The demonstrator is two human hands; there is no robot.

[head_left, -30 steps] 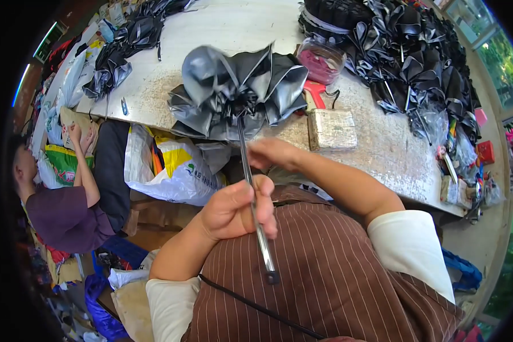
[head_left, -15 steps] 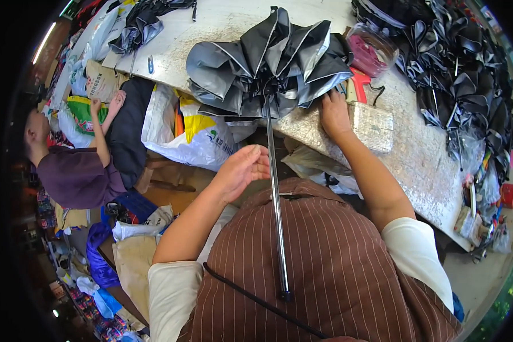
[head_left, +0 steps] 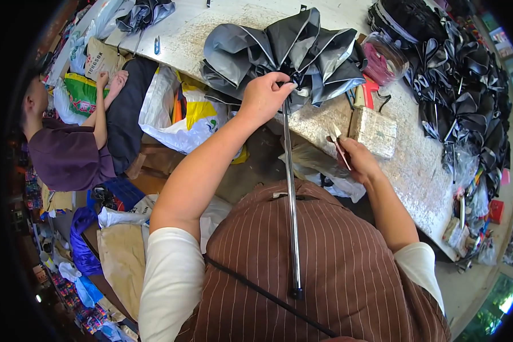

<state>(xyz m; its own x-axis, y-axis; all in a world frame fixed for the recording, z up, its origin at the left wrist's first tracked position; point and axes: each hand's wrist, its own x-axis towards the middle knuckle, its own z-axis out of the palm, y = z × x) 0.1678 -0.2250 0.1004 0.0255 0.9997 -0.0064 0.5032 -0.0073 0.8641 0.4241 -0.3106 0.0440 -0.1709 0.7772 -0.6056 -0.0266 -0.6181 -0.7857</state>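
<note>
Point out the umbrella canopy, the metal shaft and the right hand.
Umbrella canopy (head_left: 286, 50): head view, a middle panel.
Metal shaft (head_left: 292, 202): head view, midway along its length.
Right hand (head_left: 360, 160): head view, middle of the hand.

Occluded, truncated and indistinct items, head view
The left hand (head_left: 263, 101) covers part of the hub of the silver-lined umbrella (head_left: 233, 48); anything between its fingertips is too small to identify. The fingers of the right hand (head_left: 361, 162) conceal part of the small pointed tool (head_left: 334, 134); its full form cannot be determined. The top edge truncates the white table (head_left: 211, 14) and the upper-left folded umbrella (head_left: 145, 15). The bottom edge truncates the striped apron (head_left: 347, 268). Items in the upper-right pile (head_left: 467, 68) overlap; count indeterminate. Pink contents of the clear container (head_left: 402, 58) are indistinct.
</note>
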